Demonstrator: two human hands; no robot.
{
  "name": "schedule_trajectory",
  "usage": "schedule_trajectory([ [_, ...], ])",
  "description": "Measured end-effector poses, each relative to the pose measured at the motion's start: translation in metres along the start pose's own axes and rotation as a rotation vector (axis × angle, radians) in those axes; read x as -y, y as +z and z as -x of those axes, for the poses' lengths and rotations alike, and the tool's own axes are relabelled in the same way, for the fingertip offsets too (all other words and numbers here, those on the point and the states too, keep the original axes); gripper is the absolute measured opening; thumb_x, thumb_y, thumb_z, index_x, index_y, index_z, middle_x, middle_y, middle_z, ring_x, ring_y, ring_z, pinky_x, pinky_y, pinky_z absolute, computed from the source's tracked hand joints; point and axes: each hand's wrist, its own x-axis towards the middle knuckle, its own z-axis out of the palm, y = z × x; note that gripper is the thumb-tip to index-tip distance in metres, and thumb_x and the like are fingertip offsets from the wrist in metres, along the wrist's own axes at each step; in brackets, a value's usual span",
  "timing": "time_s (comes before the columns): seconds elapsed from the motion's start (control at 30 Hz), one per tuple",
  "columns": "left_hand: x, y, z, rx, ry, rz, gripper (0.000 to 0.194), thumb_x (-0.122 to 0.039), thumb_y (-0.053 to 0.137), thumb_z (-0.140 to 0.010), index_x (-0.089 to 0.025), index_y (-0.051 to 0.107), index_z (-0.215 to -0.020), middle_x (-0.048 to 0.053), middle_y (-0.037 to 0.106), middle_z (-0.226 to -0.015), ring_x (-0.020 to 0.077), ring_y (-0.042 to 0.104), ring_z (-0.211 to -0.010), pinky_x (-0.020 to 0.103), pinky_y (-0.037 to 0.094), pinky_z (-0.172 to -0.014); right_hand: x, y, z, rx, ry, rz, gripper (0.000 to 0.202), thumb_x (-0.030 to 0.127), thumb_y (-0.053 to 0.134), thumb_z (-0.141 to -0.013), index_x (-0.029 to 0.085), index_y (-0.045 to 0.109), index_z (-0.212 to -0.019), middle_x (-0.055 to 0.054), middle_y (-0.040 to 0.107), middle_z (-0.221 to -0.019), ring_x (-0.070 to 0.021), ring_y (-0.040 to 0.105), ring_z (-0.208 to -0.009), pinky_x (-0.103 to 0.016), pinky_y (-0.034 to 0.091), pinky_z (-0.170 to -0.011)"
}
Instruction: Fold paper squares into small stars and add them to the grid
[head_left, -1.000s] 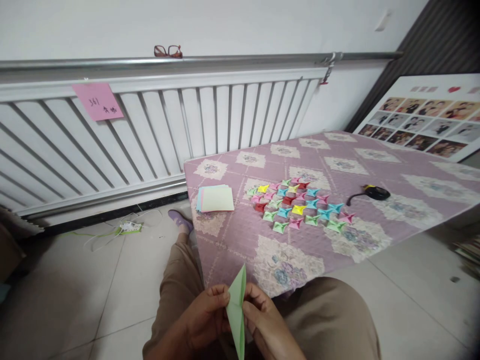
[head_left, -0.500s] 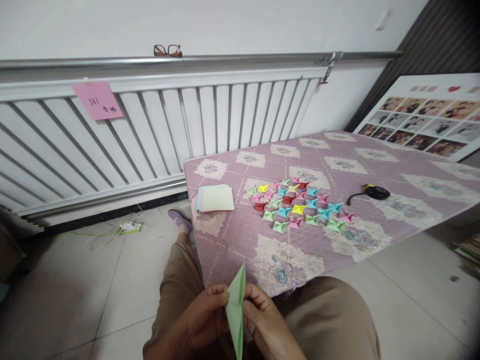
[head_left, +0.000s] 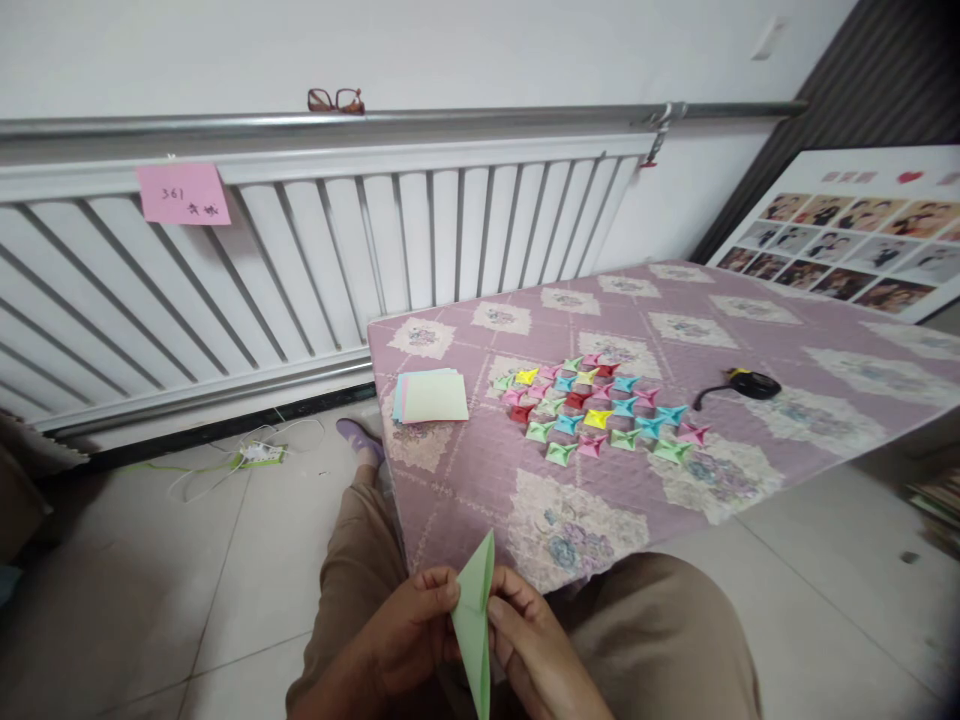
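Between my hands, over my lap, is a folded sheet of light green paper, its long pointed shape standing upright with a slit along the right edge. My left hand pinches its left corner between thumb and fingers. At the right edge, near the middle, the thumb and fingers of my right hand grip it. Beyond, on the table, small folded paper pieces in green, pink, yellow, red and blue stand in rows. Left of them lies a stack of paper sheets, pale yellow-green on top.
A patterned purple cloth covers the table. A coiled black cable lies at its right, before a photo board. Behind stands a white radiator with a pink note. A power strip sits on the floor.
The green paper has shifted very slightly to the right, with both hands still on it. The pink note on the radiator has swung up a little. The table things have not moved.
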Motion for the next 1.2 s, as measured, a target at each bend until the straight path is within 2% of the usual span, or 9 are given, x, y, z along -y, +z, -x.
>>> schedule_trajectory([
  [0.63, 0.002, -0.002, 0.0, -0.005, -0.011, 0.026, 0.017, -0.025, 0.072, -0.077, -0.011, 0.063, -0.079, 0.003, 0.057, -0.075, 0.0128, 0.057, -0.068, 0.029, 0.046, -0.076, -0.004, -0.001, -0.002, -0.015, 0.013, -0.026, 0.025, 0.037, 0.077, -0.07, 0.019, 0.062, -0.076, 0.002, 0.061, -0.071, -0.0116, 0.055, -0.065, -0.024, 0.041, -0.064],
  [0.8, 0.003, -0.004, -0.001, 0.012, -0.005, 0.012, 0.018, -0.026, 0.072, -0.077, -0.012, 0.062, -0.079, 0.004, 0.058, -0.075, 0.0136, 0.058, -0.068, 0.028, 0.046, -0.073, -0.007, -0.002, -0.003, -0.012, 0.006, -0.041, 0.023, 0.037, 0.076, -0.072, 0.019, 0.063, -0.076, 0.002, 0.06, -0.071, -0.0107, 0.054, -0.064, -0.023, 0.041, -0.064],
  [1.0, -0.001, 0.004, 0.0, -0.017, 0.003, -0.047, 0.024, -0.03, 0.075, -0.073, -0.013, 0.059, -0.074, 0.006, 0.062, -0.076, 0.0128, 0.058, -0.064, 0.026, 0.047, -0.064, -0.005, -0.006, -0.003, -0.022, -0.046, -0.064, 0.022, 0.039, 0.07, -0.077, 0.021, 0.065, -0.09, 0.0, 0.062, -0.076, -0.0131, 0.056, -0.069, -0.026, 0.043, -0.069],
  [1.1, -0.003, 0.008, 0.001, -0.048, 0.027, -0.084, 0.027, -0.032, 0.076, -0.072, -0.014, 0.055, -0.071, 0.003, 0.06, -0.07, 0.0104, 0.055, -0.055, 0.023, 0.044, -0.056, -0.003, -0.008, -0.003, -0.077, -0.028, -0.071, 0.019, 0.037, 0.072, -0.076, 0.02, 0.065, -0.084, 0.001, 0.061, -0.073, -0.0115, 0.056, -0.066, -0.024, 0.044, -0.066],
  [1.2, -0.003, 0.007, 0.001, -0.063, 0.027, -0.085, 0.029, -0.033, 0.077, -0.071, -0.015, 0.054, -0.07, 0.0, 0.057, -0.067, 0.0105, 0.054, -0.054, 0.023, 0.044, -0.055, -0.002, -0.009, -0.004, -0.106, -0.01, -0.083, 0.021, 0.037, 0.075, -0.074, 0.02, 0.064, -0.079, 0.002, 0.059, -0.069, -0.0094, 0.054, -0.062, -0.022, 0.044, -0.063],
])
